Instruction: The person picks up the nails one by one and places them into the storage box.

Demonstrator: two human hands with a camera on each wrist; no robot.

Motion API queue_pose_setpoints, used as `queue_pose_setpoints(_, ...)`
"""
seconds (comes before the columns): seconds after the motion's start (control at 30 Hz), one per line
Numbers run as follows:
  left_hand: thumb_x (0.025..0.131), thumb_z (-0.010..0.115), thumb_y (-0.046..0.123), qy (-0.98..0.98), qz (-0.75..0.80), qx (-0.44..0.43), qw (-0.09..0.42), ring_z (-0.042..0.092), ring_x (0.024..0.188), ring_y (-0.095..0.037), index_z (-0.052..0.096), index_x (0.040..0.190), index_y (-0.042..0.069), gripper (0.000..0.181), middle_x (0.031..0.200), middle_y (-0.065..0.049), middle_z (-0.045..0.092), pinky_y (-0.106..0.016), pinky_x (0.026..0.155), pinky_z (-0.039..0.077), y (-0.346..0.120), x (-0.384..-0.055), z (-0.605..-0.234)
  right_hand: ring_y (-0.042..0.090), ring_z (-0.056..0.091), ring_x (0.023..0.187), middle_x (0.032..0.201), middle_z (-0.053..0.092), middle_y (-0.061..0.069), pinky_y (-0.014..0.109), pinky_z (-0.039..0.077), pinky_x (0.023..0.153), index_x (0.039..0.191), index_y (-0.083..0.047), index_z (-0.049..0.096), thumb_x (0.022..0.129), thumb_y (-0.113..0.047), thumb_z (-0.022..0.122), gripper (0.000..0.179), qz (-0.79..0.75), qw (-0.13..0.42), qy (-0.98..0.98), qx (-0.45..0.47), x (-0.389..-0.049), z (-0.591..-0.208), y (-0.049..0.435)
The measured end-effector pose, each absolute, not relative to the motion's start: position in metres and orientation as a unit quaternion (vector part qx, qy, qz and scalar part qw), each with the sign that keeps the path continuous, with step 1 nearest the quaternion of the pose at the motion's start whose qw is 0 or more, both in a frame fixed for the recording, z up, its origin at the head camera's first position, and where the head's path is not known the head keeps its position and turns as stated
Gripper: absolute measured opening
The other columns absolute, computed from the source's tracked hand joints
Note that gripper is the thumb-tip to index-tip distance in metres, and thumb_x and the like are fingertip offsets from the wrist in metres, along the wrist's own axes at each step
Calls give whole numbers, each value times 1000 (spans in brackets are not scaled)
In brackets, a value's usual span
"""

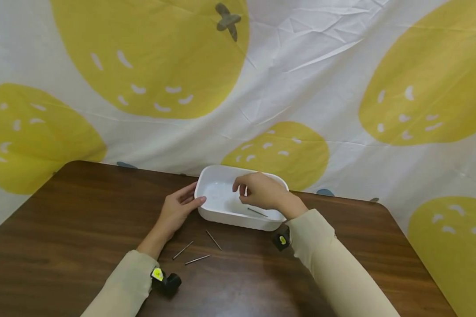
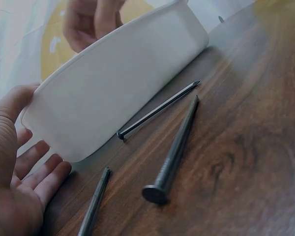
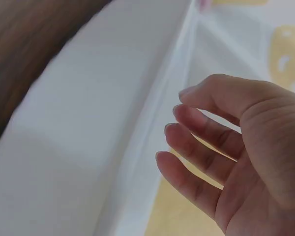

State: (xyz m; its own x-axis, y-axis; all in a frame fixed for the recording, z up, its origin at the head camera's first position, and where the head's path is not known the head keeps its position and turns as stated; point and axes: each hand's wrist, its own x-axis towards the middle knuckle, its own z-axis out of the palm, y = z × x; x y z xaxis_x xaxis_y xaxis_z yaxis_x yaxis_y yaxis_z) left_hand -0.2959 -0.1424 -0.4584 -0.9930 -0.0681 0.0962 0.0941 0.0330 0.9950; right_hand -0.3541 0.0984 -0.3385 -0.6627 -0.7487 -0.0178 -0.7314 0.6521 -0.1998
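A white plastic container (image 1: 222,214) stands on the table near its back edge. At its left end my left hand (image 1: 173,213) holds it, thumb on the rim and fingers along the outside of the end wall. Above the container's inside is my right hand (image 1: 262,191), its fingers loosely bent; the right wrist view shows nothing between them. Below it, one nail (image 1: 257,212) lies in the container. In front of the container, three nails lie on the table: one nail (image 1: 213,240) nearest the wall, another nail (image 1: 182,250) at left, and a third nail (image 1: 197,259) closest to me.
The dark brown wooden table (image 1: 83,220) reaches back to a hanging white cloth (image 1: 293,66) with yellow fruit prints, just behind the container. A black wrist camera (image 1: 170,283) sits on the left sleeve, and another black camera (image 1: 280,240) on the right.
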Motion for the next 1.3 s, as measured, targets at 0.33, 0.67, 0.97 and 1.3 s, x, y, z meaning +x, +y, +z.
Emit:
queue_pose_setpoints(0.33,94,72,19,-715,-697,-13,58,57,134,-33,51,148,7,59,147,-20,56,-14,93,54,-142,-297,-460,9,62,76,94,71,-4,24,52,67,106,-17,70,88,-14,72,18,-49,-1,886,-461,-305,-336,76)
queue_pose_setpoints(0.67,95,73,22,-717,-694,-15,57,57,135,-33,51,149,9,60,148,-19,55,-16,95,53,-144,-295,-460,12,68,85,98,74,-2,27,56,75,109,-15,72,87,-12,73,23,-89,1,875,-475,-277,-349,65)
queue_pose_setpoints(0.97,94,74,22,-720,-691,-14,62,57,134,-31,51,148,9,60,148,-18,56,-16,97,53,-145,-295,-457,9,58,77,88,67,-9,32,54,70,99,-21,73,86,-21,74,13,-55,38,908,-413,-267,-364,57)
queue_pose_setpoints(1.3,94,73,22,-723,-688,-18,57,56,136,-31,50,149,8,61,150,-17,54,-15,97,52,-149,-292,-455,10,61,74,83,66,-6,29,53,67,91,-15,72,84,-18,78,10,1,-4,904,-428,-260,-386,42)
